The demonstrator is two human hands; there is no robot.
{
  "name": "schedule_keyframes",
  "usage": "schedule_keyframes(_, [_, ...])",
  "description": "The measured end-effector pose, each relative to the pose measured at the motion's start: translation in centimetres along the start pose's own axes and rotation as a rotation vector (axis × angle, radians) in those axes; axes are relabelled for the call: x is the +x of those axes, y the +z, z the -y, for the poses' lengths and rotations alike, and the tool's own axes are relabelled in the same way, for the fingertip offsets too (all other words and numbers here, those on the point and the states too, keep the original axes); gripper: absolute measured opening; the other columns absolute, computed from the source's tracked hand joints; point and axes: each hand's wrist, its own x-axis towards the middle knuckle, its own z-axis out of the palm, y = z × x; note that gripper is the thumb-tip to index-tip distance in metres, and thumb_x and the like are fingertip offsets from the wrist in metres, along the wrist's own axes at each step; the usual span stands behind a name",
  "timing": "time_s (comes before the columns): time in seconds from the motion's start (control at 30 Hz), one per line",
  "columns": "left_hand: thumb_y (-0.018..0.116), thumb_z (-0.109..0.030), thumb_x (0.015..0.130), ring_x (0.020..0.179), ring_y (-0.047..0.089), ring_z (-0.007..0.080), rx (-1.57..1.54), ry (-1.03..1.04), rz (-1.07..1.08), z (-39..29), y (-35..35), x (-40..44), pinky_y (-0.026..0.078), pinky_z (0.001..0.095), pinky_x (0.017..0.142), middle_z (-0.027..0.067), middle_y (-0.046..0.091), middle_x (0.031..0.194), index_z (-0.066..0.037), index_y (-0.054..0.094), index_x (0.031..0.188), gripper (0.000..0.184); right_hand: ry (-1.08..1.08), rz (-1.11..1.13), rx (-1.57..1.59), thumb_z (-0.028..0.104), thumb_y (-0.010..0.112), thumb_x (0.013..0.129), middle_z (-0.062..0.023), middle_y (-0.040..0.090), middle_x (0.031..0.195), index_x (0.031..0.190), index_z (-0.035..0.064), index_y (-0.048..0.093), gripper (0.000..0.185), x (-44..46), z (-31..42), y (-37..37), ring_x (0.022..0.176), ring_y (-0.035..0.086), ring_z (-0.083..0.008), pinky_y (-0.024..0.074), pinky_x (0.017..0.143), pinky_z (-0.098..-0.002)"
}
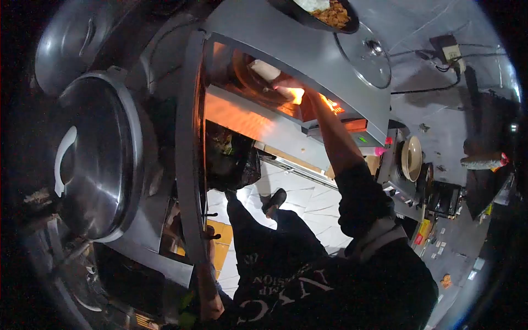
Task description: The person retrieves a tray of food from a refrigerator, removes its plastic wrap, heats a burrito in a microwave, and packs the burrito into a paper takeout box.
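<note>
My right hand is inside a microwave whose cavity glows orange. Its fingertips are right beside a pale, rounded object on the round glass turntable. Glare washes out the hand, so I cannot tell whether the fingers grip that object or only reach toward it. The microwave door stands wide open on the left. My left hand is at the near edge of that door, close to its latch hooks. The door hides most of the fingers.
A large lidded pan stands at the left. On top of the microwave are a dish of food and a glass lid. A black bin bag hangs below. A beige bowl and cables lie on the right.
</note>
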Motion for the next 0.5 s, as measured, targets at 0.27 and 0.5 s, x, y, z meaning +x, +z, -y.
schedule_keyframes(0.27, [0.072,-0.027,0.078,0.1,0.051,0.0243,-0.027,0.042,0.081,-2.1,1.4,-0.3,0.042,0.0343,0.088,0.0124,0.051,0.11,0.001,0.041,0.125,0.063,-0.072,0.231,0.565,0.036,0.08,0.072,-0.0091,0.052,0.129,0.139,0.0016,0.038,0.087,-12.6,-3.7,6.1,0.118,0.05,-0.017,0.0391,0.102,-0.0321])
schedule_keyframes(0.5, [0.07,-0.026,0.081,0.097,0.051,0.0232,-0.08,0.226,0.323,-8.2,8.4,1.4,0.042,0.0337,0.086,0.0117,0.052,0.108,0.001,0.043,0.123,0.057,0.188,0.112,1.226,0.016,0.069,0.073,-0.0201,0.047,0.132,0.144,0.0024,0.021,0.087,-31.9,-16.2,15.0,0.118,0.051,-0.0338,0.0443,0.099,-0.0436])
